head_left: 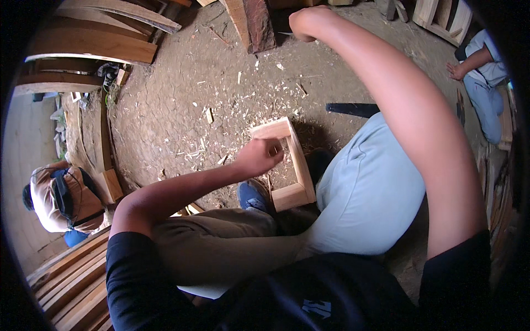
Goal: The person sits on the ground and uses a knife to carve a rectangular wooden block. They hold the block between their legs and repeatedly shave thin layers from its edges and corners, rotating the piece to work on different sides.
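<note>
A small frame of pale wood (298, 165) stands on the ground between my legs, with three thick sides showing. Above its inner opening is my left hand (259, 157), fingers curled together; whatever they pinch, if anything, is too small to make out. My right arm reaches up and forward, well away from the frame. At its end my right hand (306, 23) is closed in a fist, seen from the back, and a thin pale edge shows beside it. What that fist grips is hidden.
A dark saw blade (351, 110) lies right of the frame. Wood shavings (210, 116) litter the dirt floor. A thick timber (251, 25) stands ahead. Planks (72, 281) are stacked at lower left. One person (66, 198) bends at left; another (483, 83) sits at right.
</note>
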A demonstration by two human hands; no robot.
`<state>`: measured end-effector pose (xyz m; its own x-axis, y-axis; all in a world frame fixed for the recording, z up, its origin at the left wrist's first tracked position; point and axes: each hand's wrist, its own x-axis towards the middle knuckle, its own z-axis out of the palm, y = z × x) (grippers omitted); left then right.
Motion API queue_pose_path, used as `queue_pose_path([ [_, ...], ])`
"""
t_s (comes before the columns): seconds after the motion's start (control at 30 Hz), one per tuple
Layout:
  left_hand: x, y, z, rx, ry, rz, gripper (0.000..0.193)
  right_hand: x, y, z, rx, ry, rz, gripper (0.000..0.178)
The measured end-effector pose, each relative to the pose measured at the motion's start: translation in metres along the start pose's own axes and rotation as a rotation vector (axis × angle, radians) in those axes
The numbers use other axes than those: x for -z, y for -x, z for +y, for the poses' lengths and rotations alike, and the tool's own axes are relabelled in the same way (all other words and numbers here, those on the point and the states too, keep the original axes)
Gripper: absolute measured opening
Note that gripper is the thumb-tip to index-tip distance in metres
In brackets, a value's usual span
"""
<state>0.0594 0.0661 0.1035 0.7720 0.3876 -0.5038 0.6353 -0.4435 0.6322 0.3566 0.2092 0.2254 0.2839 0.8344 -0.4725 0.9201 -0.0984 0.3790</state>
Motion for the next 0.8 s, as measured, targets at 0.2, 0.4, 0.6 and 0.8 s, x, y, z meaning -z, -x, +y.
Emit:
queue_pose_path([
  [0.2,0.018,-0.040,-0.047,-0.357,-0.554,0.507,0.067,0.017,0.043,0.008,0.044,-0.003,-0.021,0.036],
  [0.4,0.006,-0.052,-0.054,-0.168,-0.463,0.149,0.068,0.013,0.046,0.000,0.081,-0.034,0.032,0.036],
  [0.6,-0.009,-0.020,-0.067,-0.073,-0.442,0.168,0.051,0.004,0.037,0.003,0.127,-0.123,-0.084,0.029],
  [0.8,-0.006,0.033,-0.071,0.173,-0.307,0.077,0.061,0.004,0.068,-0.039,0.365,-0.114,-0.146,0.034],
])
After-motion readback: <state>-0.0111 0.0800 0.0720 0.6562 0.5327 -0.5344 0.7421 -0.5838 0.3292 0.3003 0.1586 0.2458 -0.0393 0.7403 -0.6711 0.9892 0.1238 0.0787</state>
